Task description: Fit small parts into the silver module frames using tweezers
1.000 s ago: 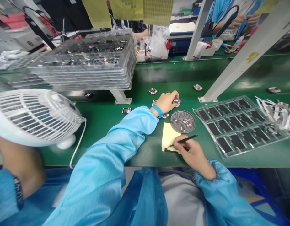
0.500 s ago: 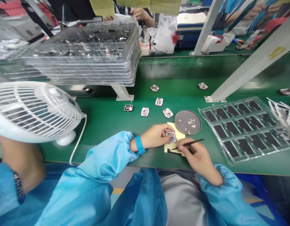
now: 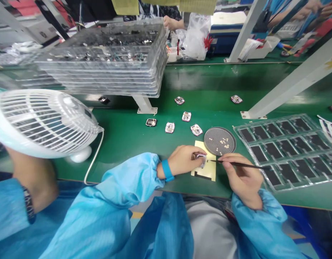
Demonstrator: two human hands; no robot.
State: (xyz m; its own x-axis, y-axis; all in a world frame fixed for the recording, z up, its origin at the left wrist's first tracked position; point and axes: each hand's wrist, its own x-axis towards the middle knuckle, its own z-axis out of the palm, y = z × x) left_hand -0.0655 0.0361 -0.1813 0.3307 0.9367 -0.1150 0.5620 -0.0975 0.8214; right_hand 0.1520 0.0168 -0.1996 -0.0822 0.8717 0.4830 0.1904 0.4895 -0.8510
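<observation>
The left hand (image 3: 185, 160) rests low on the green bench (image 3: 128, 140), its grip closed on a small metal case (image 3: 201, 157) pinched between thumb and fingertips. The case sits over the upper left corner of a yellow pad (image 3: 209, 173), which carries a black strip along its near edge. At three o'clock from the case, the right hand (image 3: 243, 177) has its grip closed on a thin dark tool (image 3: 243, 165) held almost level. The tool's tip points toward nine o'clock and ends just beside the case; whether it touches cannot be told.

At one o'clock from the case lies a round mesh dish (image 3: 220, 141) with a few small pale pieces on it. Four loose cases (image 3: 169, 127) lie in a scatter between ten and twelve o'clock, well apart from the hands. A clear tray of dark rectangles (image 3: 287, 151) spreads at three o'clock beyond the right hand. A white fan (image 3: 42, 122) stands at nine o'clock, with a stack of clear trays (image 3: 109, 61) at eleven. Another person's forearm (image 3: 31, 183) shows below the fan.
</observation>
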